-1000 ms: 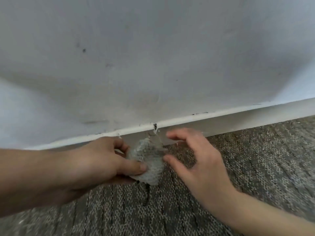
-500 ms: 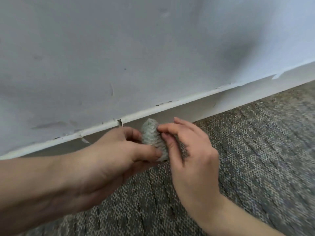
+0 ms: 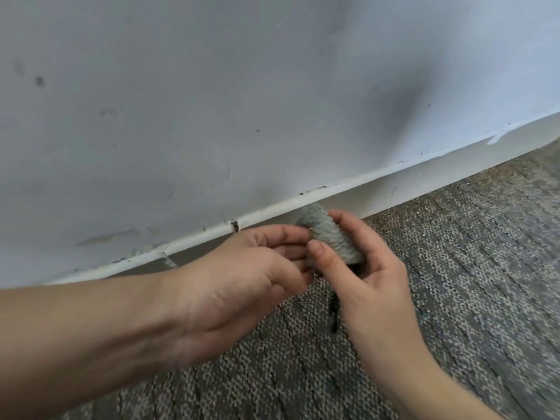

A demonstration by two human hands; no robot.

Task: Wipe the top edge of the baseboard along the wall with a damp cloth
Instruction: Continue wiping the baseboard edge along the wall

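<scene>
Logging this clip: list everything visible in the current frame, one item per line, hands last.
wall: one, pale grey with dark scuffs, fills the upper frame
baseboard: one, white, chipped top edge, runs along the wall's foot from lower left to upper right
carpet: one, speckled grey, lower frame
cloth: one, grey-green, bunched, in front of the baseboard, between both hands
dark strand: one, black, below the cloth over the carpet; cannot tell what it is
left hand: one, pinches the cloth's left end
right hand: one, thumb and fingers grip the cloth's right side
</scene>
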